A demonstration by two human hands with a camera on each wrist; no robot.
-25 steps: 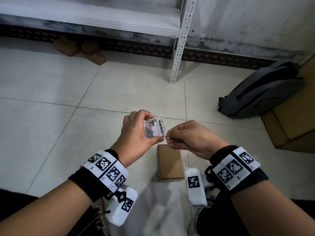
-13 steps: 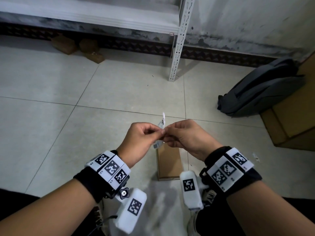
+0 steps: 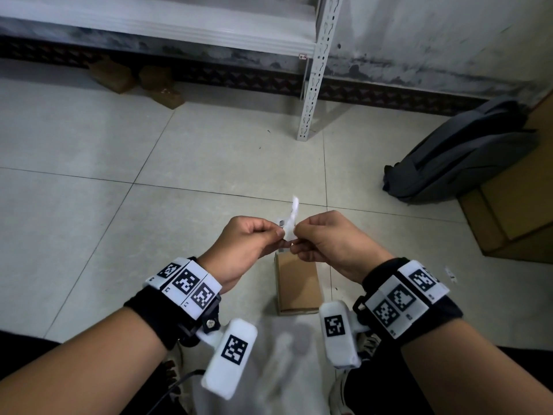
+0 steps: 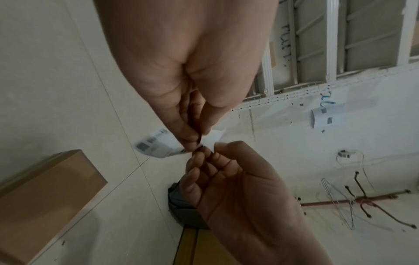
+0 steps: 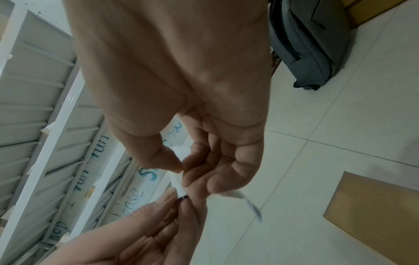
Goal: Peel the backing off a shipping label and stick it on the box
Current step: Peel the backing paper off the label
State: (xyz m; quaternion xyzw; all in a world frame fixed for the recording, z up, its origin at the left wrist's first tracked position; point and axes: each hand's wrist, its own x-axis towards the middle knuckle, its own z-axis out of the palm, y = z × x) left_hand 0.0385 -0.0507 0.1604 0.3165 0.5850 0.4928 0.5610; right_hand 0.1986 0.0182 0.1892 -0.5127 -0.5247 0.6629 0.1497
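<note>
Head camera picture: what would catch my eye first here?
Two hands meet mid-picture, the left hand and right hand both pinching a small white shipping label. Just below them a brown cardboard box lies on the tiled floor. A grey backpack slumps at the right.

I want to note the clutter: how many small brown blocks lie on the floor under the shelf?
3 brown blocks: the left block, the middle block beside it, and the front block nearer the camera. The shelf may hide others behind.
</note>
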